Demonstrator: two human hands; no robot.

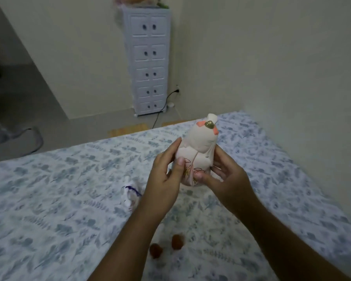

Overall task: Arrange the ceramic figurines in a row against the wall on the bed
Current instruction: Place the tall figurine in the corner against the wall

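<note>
I hold a white ceramic figurine (199, 147) with pink ears and a gold bell above the bed (59, 195). My left hand (166, 175) grips its left side and my right hand (225, 177) its right side, thumbs across its flower-painted front. A smaller white figurine (129, 196) with a dark blue line lies on the sheet left of my left wrist. Two small reddish-brown pieces (166, 246) sit on the sheet below my forearms. The wall (292, 78) runs along the bed's right side.
The bed has a white sheet with a blue leaf print. A tall white drawer cabinet (148, 63) stands in the far corner, with a black cable (162, 110) plugged in beside it. Bare floor lies to the left beyond the bed.
</note>
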